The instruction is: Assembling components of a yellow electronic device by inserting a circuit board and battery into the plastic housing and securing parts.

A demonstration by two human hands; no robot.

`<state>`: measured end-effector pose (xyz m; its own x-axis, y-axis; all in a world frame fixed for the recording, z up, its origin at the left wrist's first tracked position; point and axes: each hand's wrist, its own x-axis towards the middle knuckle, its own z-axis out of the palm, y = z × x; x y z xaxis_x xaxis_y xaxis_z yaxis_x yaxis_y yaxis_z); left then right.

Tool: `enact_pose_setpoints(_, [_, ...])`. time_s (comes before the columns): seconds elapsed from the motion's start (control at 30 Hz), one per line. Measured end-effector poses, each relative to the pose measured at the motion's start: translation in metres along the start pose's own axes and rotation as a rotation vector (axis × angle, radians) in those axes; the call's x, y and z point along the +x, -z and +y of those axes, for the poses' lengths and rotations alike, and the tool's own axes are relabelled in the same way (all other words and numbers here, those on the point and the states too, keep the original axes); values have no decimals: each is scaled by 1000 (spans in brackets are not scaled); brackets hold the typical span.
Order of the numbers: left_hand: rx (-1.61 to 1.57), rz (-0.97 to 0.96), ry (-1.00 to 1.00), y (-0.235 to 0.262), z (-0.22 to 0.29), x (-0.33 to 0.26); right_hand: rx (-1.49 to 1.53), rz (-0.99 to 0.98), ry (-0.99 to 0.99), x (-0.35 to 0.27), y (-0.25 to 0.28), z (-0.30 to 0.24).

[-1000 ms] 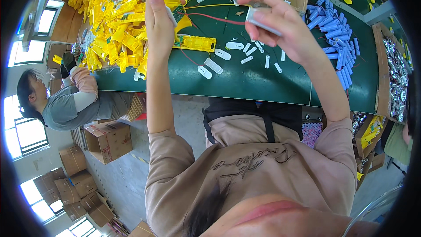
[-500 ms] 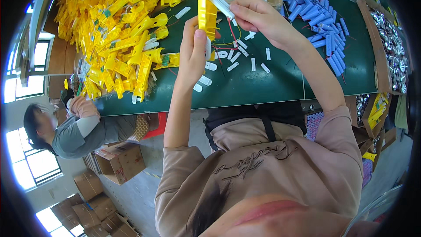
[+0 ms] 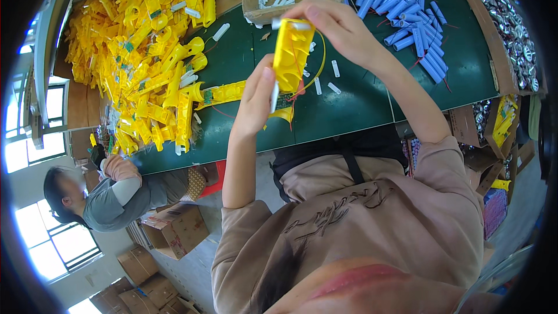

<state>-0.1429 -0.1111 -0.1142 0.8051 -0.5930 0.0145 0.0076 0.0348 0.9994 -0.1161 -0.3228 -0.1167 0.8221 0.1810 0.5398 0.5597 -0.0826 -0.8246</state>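
Observation:
My left hand (image 3: 256, 97) is closed round the lower left side of a yellow plastic housing (image 3: 285, 61), an open shell with ribs inside. Another white part (image 3: 274, 97) shows at that hand's fingers. At the housing's top end, my right hand (image 3: 340, 26) has its thumb and fingers on a white plastic piece (image 3: 299, 25); the fingers partly hide it. Thin red and yellow wires (image 3: 321, 61) hang from the housing, the yellow one looping out on the right. Beneath the hands, a yellow shell (image 3: 235, 91) with a green circuit board lies on the green table (image 3: 343, 119).
Yellow shells (image 3: 145, 75) are heaped at the left. A cardboard tray (image 3: 251, 1) of small white pieces stands at the back, beside a pile of blue cylindrical cells (image 3: 415, 29). Shiny metal parts (image 3: 505, 29) fill a box at far right. Another person (image 3: 110, 197) sits at the left.
The housing has come lower and turned, its ribbed inside now facing the view. My right hand has brought the white piece against its top end. The whole view has shifted slightly.

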Motion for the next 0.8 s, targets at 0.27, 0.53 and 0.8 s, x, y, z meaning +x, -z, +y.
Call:
enact_pose_setpoints(0.27, [-251, 63, 95, -13, -5, 2, 494, -89, -128, -20, -11, -11])
enact_pose_setpoints(0.53, [-208, 189, 97, -31, -16, 11, 507, 0, -250, -27, -23, 1])
enact_pose_setpoints(0.8, [-149, 328, -39, -50, -28, 11, 460, 57, -411, -27, -28, 6])
